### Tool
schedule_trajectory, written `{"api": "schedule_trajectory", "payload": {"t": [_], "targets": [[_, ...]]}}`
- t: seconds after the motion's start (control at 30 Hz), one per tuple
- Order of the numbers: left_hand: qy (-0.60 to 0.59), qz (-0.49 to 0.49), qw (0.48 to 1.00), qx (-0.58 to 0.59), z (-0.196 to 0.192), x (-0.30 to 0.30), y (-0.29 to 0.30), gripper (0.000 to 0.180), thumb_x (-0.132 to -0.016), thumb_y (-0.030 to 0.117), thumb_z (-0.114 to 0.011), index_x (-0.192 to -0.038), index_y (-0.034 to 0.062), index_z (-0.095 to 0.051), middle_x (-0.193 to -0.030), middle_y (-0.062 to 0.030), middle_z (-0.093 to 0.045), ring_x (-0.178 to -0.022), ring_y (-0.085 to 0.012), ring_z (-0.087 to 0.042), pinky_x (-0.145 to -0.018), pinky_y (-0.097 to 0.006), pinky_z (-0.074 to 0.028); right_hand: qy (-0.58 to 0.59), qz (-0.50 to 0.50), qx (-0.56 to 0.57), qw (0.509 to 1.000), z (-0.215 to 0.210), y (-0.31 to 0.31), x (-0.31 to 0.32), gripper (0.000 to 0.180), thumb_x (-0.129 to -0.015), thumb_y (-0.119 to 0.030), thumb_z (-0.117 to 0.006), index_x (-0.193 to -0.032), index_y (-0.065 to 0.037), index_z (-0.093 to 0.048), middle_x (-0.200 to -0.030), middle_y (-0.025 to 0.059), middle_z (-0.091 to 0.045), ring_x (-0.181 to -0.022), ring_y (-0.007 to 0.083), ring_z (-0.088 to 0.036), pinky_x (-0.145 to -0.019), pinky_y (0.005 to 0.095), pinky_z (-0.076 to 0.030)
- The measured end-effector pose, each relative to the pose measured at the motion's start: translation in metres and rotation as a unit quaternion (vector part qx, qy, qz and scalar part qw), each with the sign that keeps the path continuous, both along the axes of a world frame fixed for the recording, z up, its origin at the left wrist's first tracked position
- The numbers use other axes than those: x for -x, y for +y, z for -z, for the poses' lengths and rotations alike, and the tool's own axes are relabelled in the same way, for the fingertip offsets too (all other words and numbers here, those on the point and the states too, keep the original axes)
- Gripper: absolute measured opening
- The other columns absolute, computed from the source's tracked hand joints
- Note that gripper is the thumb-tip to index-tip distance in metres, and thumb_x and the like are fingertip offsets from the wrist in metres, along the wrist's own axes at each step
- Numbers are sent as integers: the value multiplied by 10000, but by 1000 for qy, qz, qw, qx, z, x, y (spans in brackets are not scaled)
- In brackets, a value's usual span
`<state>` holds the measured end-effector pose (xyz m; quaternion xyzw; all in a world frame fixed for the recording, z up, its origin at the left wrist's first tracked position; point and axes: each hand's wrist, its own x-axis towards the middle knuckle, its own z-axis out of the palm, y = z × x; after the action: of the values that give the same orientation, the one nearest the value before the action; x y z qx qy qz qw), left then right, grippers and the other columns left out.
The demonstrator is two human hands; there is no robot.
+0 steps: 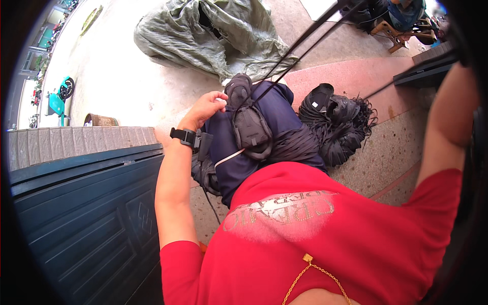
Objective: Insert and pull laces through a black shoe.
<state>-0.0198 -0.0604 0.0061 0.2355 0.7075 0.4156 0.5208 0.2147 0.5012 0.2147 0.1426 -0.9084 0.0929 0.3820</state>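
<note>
A black mesh shoe upper (250, 124) lies across my lap, over dark blue trousers (221, 140). My left hand (207, 108) is closed at its left edge, the fingertips pinched against it; a small white patch shows at one fingertip. Two long black laces (300, 47) run taut from the shoe upper to the top right of the picture. My right arm (450, 112) is raised at the right, and its hand is lost past the dark rim. Beside my right leg hangs a bundle of black laces and dark pieces (338, 122), with another black strand (391, 84) stretching up from it.
A grey-green woven sheet (203, 38) lies crumpled on the ground ahead. To the left stands a dark blue panelled door (96, 218) below a tiled ledge (86, 144). A teal scooter (60, 101) is farther off. A wooden stool (394, 33) carries dark things at the upper right.
</note>
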Motion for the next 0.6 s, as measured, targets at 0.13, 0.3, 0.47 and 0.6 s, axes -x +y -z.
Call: {"api": "schedule_trajectory", "payload": {"t": [0.13,0.3,0.47,0.6], "targets": [[-14,-51,998,42,15,-7,-26,276,-803,128,-581,-1052,21,-529,-790,-14,-565,-719,-85,-528,-670,-216,-429,18,-38,62,997,-13,-264,35,131,-880,-110,-457,-879,-46,-571,-716,42,-566,-626,114,-545,-536,233,-429],[21,-28,999,37,20,-11,-12,280,-780,120,-604,-1020,-6,-530,-802,-26,-572,-723,-105,-537,-685,-221,-434,33,-22,100,994,-41,-303,27,132,-881,-113,-451,-858,-48,-563,-703,39,-555,-618,115,-538,-535,234,-430],[35,-70,997,5,26,-11,-6,307,-708,65,-623,-993,-18,-545,-811,-47,-579,-730,-124,-540,-668,-235,-437,48,3,139,989,-62,-303,29,137,-883,-116,-444,-837,-50,-555,-690,37,-544,-610,115,-531,-533,234,-431],[-38,-96,995,6,22,-2,-16,325,-692,60,-612,-1006,13,-546,-806,-15,-563,-699,-115,-512,-632,-226,-420,58,20,176,982,-76,-311,33,143,-884,-118,-439,-820,-51,-548,-680,35,-536,-604,116,-525,-533,234,-431]]}}
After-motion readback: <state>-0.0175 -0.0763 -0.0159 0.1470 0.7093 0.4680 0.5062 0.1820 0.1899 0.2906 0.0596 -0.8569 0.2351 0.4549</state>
